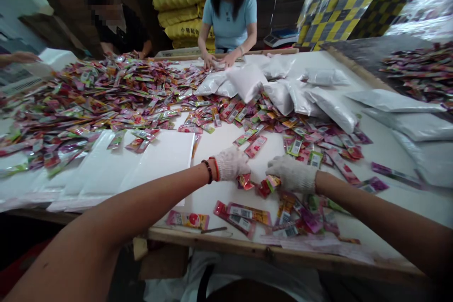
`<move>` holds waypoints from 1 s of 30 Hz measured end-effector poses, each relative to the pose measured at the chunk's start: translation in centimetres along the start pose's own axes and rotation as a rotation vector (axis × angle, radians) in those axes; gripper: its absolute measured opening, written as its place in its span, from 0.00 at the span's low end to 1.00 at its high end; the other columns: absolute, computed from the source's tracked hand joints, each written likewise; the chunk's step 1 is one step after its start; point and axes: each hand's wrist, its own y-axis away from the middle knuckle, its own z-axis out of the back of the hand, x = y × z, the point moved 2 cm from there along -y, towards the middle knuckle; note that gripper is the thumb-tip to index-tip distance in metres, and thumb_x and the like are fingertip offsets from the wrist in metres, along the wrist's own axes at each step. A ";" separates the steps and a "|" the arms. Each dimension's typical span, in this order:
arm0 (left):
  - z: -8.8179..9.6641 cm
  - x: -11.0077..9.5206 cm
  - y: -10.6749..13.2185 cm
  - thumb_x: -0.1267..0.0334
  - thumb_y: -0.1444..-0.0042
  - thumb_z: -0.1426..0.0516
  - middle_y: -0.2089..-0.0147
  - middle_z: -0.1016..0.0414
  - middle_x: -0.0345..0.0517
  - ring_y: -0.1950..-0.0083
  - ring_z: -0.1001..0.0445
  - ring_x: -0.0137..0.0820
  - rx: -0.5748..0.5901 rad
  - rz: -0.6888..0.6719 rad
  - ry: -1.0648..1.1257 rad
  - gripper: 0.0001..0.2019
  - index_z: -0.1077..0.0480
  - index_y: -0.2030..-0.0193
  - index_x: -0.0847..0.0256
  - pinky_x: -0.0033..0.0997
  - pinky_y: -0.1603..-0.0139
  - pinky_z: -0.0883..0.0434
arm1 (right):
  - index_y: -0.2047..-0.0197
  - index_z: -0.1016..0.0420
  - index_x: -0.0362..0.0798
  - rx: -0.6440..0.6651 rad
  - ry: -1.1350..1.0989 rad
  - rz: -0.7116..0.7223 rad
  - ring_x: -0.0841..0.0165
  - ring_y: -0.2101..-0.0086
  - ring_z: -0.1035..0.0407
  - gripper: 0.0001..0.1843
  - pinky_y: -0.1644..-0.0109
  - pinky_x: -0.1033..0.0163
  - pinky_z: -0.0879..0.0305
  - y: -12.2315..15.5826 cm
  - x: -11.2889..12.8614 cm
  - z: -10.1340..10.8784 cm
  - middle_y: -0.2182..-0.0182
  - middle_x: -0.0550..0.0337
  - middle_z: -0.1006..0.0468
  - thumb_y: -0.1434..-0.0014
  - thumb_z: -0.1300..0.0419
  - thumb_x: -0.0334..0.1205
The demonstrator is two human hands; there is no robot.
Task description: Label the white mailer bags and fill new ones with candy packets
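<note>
My left hand [230, 163] wears a white knit glove and its fingers are closed on a small red snack packet [245, 181] near the table's front. My right hand [292, 173], also gloved, curls around a colourful packet [271, 184] just beside it. The two hands almost touch over the white table [226, 141]. Loose candy packets [244, 214] lie in front of and around both hands. A dark bead bracelet [208, 171] sits on my left wrist.
A big heap of colourful packets [88, 99] covers the left and far table. White filled bags [283, 87] lie at the back right, flat white pouches [155, 158] at the left. Two people work across the table [230, 23]. The wooden table edge [269, 252] runs near me.
</note>
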 end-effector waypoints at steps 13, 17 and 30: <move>1.0 -7.6 1.1 0.48 0.57 0.39 0.63 0.22 0.51 0.65 0.25 0.41 0.291 0.224 0.418 0.21 0.27 0.60 0.60 0.34 0.66 0.31 | 0.56 0.25 0.52 -0.184 0.011 -0.232 0.61 0.62 0.29 0.17 0.63 0.64 0.42 -5.7 -6.3 2.7 0.61 0.56 0.21 0.50 0.40 0.43; 0.6 -7.4 0.0 0.48 0.54 0.40 0.63 0.22 0.54 0.64 0.24 0.42 0.300 0.177 0.376 0.17 0.25 0.66 0.61 0.36 0.65 0.31 | 0.57 0.23 0.53 -0.217 0.004 -0.257 0.62 0.60 0.29 0.14 0.62 0.64 0.40 -6.3 -6.7 1.4 0.59 0.56 0.21 0.48 0.42 0.42; 8.3 -1.4 6.2 0.75 0.58 0.45 0.66 0.23 0.42 0.65 0.29 0.31 -0.156 0.524 0.791 0.16 0.27 0.61 0.63 0.27 0.65 0.33 | 0.61 0.24 0.50 -0.209 -0.015 -0.295 0.65 0.67 0.29 0.13 0.68 0.66 0.43 -6.0 -6.4 2.5 0.66 0.57 0.21 0.50 0.42 0.41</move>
